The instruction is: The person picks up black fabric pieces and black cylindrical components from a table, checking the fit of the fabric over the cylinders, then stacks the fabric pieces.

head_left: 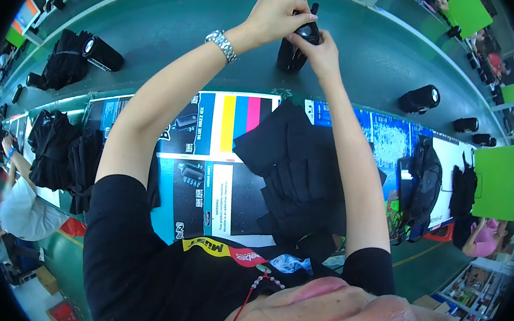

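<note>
Over the green belt, both my hands are on a black cylindrical speaker (290,57) with a glossy dark end. My left hand (282,17), with a metal watch band at its wrist, is closed at the glossy end, its fingertips pinched near a short dark piece that sticks up. My right hand (322,51) grips the speaker from the right side, thumb across it. The palm sides of the fingers are hidden. Below my arms, a pile of flat black cloth pouches (301,181) lies on the printed table top (183,148).
On the green belt (199,38) stand another black speaker (104,54) beside a tied black bundle (67,59), and one more speaker (419,99) at right. Black cloth heaps (57,152) lie at left. A green board (503,183) stands at right. Other people sit on both sides.
</note>
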`<state>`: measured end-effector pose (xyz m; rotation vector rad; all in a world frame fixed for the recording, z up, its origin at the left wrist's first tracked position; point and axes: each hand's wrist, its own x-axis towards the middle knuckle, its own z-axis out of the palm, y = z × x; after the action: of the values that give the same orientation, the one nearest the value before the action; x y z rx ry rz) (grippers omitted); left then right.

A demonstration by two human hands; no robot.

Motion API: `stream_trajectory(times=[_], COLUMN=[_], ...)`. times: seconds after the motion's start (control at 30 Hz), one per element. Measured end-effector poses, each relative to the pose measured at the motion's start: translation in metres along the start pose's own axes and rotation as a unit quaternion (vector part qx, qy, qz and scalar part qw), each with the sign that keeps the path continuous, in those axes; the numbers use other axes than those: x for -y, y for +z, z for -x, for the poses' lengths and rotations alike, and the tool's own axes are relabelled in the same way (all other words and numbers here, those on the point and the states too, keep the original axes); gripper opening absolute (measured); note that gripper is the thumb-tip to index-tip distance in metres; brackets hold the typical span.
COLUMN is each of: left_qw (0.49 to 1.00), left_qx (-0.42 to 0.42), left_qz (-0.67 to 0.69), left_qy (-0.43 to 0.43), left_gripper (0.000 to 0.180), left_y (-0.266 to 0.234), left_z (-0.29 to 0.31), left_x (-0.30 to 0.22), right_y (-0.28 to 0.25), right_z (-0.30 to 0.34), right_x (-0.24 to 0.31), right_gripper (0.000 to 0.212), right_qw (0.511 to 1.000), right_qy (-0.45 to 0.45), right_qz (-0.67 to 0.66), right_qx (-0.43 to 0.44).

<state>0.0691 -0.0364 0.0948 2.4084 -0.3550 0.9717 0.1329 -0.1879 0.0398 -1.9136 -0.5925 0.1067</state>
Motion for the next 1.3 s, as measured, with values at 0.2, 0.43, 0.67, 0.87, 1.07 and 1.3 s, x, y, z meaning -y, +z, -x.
stream_trajectory(times=[0.2,0.43,0.67,0.87,1.07,1.3], left_qw=[0.985,0.869,0.698,0.726,0.769,0.859], left_qx=[0.01,-0.128,-0.151,-0.257,-0.28,-0.183], left_qz=[0.14,0.385,0.559,0.537,0.386,0.224], left_qy=[-0.098,-0.283,-0.421,-0.345,-0.425,-0.422], left_gripper=[0.018,0.048,0.06,0.056,0.056,0.038], left_y=[0.002,0.018,0.095,0.145,0.162,0.066], left_z=[0.023,0.011,0.015,0.04,0.041,0.116], left_x=[-0.014,0.003,0.017,-0.001,0.018,-0.004], right_y=[-0.003,-0.042,0.013,0.001,0.01,-0.013], right_z=[-0.009,-0.021,-0.07,-0.054,-0.059,-0.027], right_x=[-0.018,-0.033,-0.012,-0.078,-0.105,-0.104], right_gripper=[0.083,0.11,0.082,0.047,0.022,0.035], right_qw=[0.994,0.91,0.944,0.905,0.867,0.894], right_qy=[-0.02,0.073,0.122,0.115,0.14,0.231], right_qz=[-0.035,-0.402,-0.305,-0.41,-0.474,-0.356], right_qx=[0.097,0.067,0.024,0.027,-0.061,-0.144])
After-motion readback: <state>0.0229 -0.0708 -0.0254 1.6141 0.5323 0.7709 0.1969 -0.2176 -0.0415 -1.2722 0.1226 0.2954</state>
